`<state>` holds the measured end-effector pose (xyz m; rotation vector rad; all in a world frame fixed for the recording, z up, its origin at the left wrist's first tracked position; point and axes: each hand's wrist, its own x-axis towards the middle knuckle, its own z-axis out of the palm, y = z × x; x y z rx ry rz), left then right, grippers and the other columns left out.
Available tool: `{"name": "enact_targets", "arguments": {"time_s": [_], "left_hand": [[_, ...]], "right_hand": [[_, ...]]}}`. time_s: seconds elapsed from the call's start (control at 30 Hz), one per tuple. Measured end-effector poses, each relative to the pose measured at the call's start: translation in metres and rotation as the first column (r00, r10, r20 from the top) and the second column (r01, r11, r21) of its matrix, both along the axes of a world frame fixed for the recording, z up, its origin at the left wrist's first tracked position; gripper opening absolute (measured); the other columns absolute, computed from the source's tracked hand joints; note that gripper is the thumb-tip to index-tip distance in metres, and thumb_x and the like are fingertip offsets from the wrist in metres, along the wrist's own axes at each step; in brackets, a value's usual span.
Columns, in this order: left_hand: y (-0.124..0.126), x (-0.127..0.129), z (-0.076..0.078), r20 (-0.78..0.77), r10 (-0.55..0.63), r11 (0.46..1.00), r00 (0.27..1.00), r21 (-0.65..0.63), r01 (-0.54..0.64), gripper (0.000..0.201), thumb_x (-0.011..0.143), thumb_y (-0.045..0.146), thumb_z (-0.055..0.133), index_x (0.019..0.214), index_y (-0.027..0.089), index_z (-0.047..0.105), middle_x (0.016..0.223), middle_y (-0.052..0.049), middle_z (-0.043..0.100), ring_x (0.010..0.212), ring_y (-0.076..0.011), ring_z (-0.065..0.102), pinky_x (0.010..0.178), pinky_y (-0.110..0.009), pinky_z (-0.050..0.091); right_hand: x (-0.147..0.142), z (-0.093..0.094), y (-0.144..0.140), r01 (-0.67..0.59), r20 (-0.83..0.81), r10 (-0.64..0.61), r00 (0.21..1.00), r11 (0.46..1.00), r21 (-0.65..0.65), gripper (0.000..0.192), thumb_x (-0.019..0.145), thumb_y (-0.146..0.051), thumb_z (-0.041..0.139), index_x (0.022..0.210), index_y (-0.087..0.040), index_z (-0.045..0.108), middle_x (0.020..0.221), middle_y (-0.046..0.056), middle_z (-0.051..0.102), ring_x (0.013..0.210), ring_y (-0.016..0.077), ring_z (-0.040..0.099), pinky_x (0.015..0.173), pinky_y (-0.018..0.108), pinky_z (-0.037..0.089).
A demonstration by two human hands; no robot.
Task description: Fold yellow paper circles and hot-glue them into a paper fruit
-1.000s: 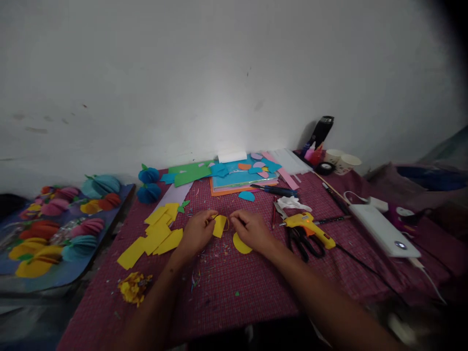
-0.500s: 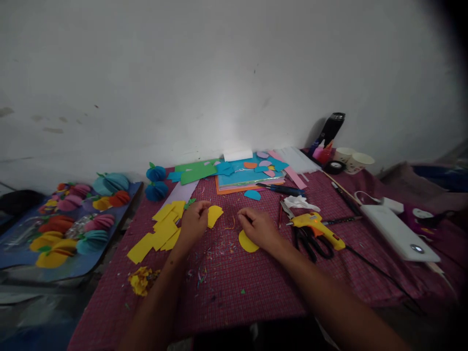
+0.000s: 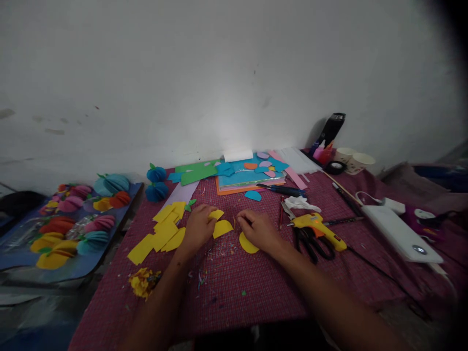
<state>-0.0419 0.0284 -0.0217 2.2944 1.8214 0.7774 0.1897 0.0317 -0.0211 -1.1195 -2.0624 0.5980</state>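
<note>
In the head view, I am following the yellow paper [image 3: 224,228] between the two hands: half a second ago it was showing as one fan-like patch beside the left fingers, and now it is showing as two separate leaves, the lower one presenting a rounded edge. I am judging that the folded or stacked paper is being opened out, so its shape is becoming readable (whether the two leaves are joined under the fingers, I cannot tell). The left hand [image 3: 199,225] is lying a little further right than it was, its thumb and fingers drawn together and seemingly pinching the upper leaf. The right hand [image 3: 256,228] is staying apart from the left, its fingers curled in; a thin curl [image 3: 234,223] is showing just beside its fingertips, and I cannot tell whether they are gripping it. A rounded yellow piece [image 3: 248,243] is lying just below that hand, partly covered by it. Yellow rectangles [image 3: 166,231] are lying to the left, while the glue gun [image 3: 318,228] and scissors [image 3: 307,240] are resting at the right.
</note>
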Motion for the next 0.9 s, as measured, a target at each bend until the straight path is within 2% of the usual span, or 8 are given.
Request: {"name": "enact_targets", "arguments": {"time_s": [0.23,0.43,0.6,0.7,0.8,0.9], "left_hand": [[-0.001,0.008,-0.008,-0.039,0.042,0.999,0.998,-0.023,-0.043,0.033,0.085,0.031,0.062,0.115,0.017,0.068,0.118,-0.012,0.068,0.114,-0.0296,0.059,0.105,-0.045,0.044],[-0.001,0.008,-0.006,-0.094,0.076,0.997,0.993,-0.022,-0.078,0.030,0.084,0.022,0.059,0.112,0.018,0.068,0.112,-0.011,0.071,0.109,-0.0286,0.062,0.102,-0.044,0.045],[0.000,0.004,-0.004,-0.139,0.114,0.993,0.984,-0.015,-0.117,0.027,0.084,0.024,0.059,0.109,0.018,0.070,0.108,-0.012,0.071,0.106,-0.0301,0.062,0.099,-0.045,0.046],[-0.003,0.005,0.000,-0.129,0.076,0.997,0.989,0.010,-0.075,0.027,0.085,0.028,0.061,0.109,0.020,0.069,0.109,-0.011,0.070,0.107,-0.0289,0.061,0.099,-0.044,0.046],[-0.010,0.009,0.008,-0.087,-0.014,0.999,0.996,0.043,0.018,0.028,0.087,0.036,0.063,0.110,0.021,0.069,0.121,-0.011,0.065,0.116,-0.0284,0.058,0.105,-0.044,0.044],[-0.017,0.010,0.015,-0.144,-0.079,0.997,0.986,-0.016,0.077,0.036,0.081,0.044,0.069,0.109,0.021,0.071,0.133,-0.015,0.059,0.129,-0.0358,0.049,0.109,-0.052,0.038]], "right_hand": [[0.000,0.001,-0.001,-0.006,0.007,0.006,1.000,1.000,0.000,0.015,0.093,-0.020,0.054,0.086,-0.021,0.067,0.083,0.001,0.072,0.074,0.0156,0.065,0.066,0.026,0.039],[0.001,-0.002,0.001,0.000,0.007,0.000,1.000,1.000,-0.009,0.016,0.093,-0.020,0.053,0.088,-0.022,0.067,0.085,0.001,0.073,0.077,0.0164,0.065,0.068,0.026,0.041],[0.000,-0.002,0.001,-0.008,-0.013,0.008,1.000,1.000,-0.007,0.015,0.093,-0.020,0.054,0.087,-0.022,0.068,0.084,0.001,0.073,0.075,0.0162,0.065,0.068,0.027,0.041],[0.000,-0.001,0.001,-0.009,-0.007,0.009,1.000,1.000,-0.006,0.016,0.093,-0.019,0.053,0.086,-0.022,0.067,0.083,0.001,0.073,0.075,0.0158,0.064,0.067,0.026,0.041],[0.001,0.001,0.002,0.003,0.002,-0.003,1.000,1.000,0.004,0.016,0.093,-0.019,0.053,0.086,-0.022,0.067,0.084,0.001,0.073,0.075,0.0159,0.064,0.068,0.026,0.041],[0.003,0.003,0.003,0.012,0.001,-0.012,1.000,1.000,0.016,0.017,0.093,-0.018,0.053,0.085,-0.021,0.067,0.084,0.001,0.073,0.076,0.0162,0.064,0.070,0.027,0.042]]}}
